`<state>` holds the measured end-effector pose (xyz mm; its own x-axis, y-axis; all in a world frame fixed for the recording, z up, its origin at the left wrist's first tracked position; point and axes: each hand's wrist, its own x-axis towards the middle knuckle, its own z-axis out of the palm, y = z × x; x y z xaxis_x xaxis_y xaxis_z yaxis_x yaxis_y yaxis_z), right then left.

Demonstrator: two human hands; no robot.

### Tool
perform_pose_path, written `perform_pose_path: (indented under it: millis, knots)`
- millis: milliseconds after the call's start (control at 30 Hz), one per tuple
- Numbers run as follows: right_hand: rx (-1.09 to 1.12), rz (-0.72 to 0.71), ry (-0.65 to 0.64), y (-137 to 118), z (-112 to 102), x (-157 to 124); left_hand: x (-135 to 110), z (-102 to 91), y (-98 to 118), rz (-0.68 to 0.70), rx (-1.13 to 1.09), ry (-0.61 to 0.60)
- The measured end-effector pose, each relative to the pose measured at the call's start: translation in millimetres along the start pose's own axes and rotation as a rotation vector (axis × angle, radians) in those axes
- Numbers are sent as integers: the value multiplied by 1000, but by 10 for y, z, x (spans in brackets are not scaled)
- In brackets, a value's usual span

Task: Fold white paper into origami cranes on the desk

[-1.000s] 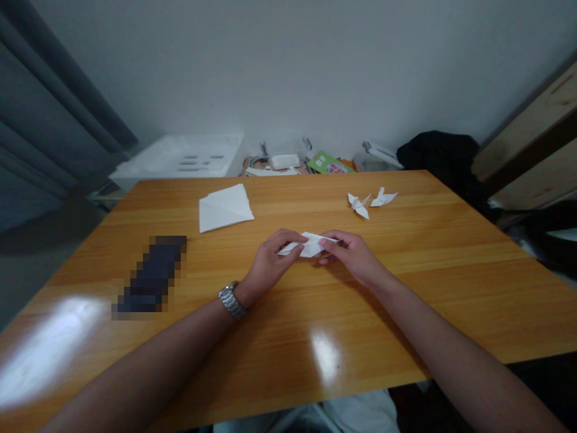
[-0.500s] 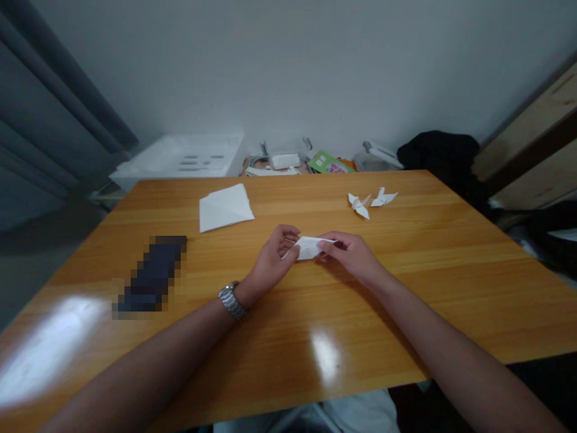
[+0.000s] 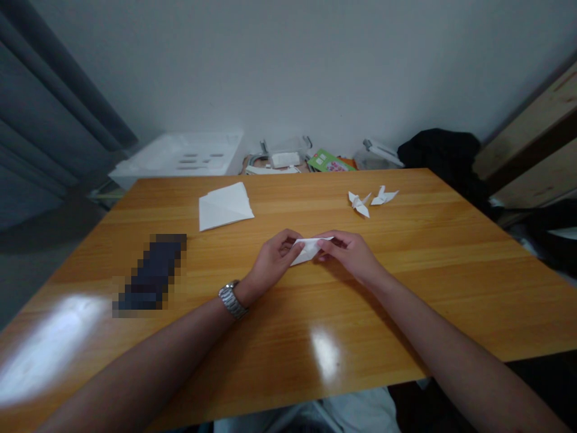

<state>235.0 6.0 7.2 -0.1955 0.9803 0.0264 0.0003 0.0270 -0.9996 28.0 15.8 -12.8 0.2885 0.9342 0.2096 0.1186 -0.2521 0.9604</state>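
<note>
A small folded piece of white paper [image 3: 308, 249] is held between my two hands above the middle of the table. My left hand [image 3: 274, 257] pinches its left side, thumb on the near face and fingers curled behind. At its right side my right hand [image 3: 349, 251] grips it the same way, thumb in front, the other fingers partly hidden behind the paper. Farther back on the right lie two folded white paper cranes, a nearer crane [image 3: 359, 204] and another crane [image 3: 384, 196] beside it.
White paper sheets [image 3: 225, 207] lie at the back left of the wooden table [image 3: 270, 349]. A dark pixelated rectangle [image 3: 153, 273] is on the left. Beyond the far edge are a white tray [image 3: 180, 153], a green booklet [image 3: 329, 161] and a black cloth-like heap [image 3: 439, 150].
The folded paper has tilted, and its lower left corner now shows below my left thumb. My left fingers have closed in and shifted slightly; my right hand stays nearly still.
</note>
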Motion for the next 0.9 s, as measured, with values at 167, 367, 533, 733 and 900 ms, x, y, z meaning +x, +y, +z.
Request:
perform_pose_path:
  millis: [167, 367, 533, 733, 900]
  knots:
    - [81, 33, 51, -7, 24, -7, -10, 7, 3, 4, -6, -1]
    - [109, 50, 68, 37, 8, 7, -4, 20, 38, -3, -29, 6]
    - [131, 30, 40, 47, 0, 6, 2, 28, 41, -15, -97, 1]
    - [102, -47, 172, 97, 48, 4, -8, 35, 48, -28, -123, 1]
    - [168, -52, 83, 127, 29, 15, -14, 27, 65, -52, -121, 21]
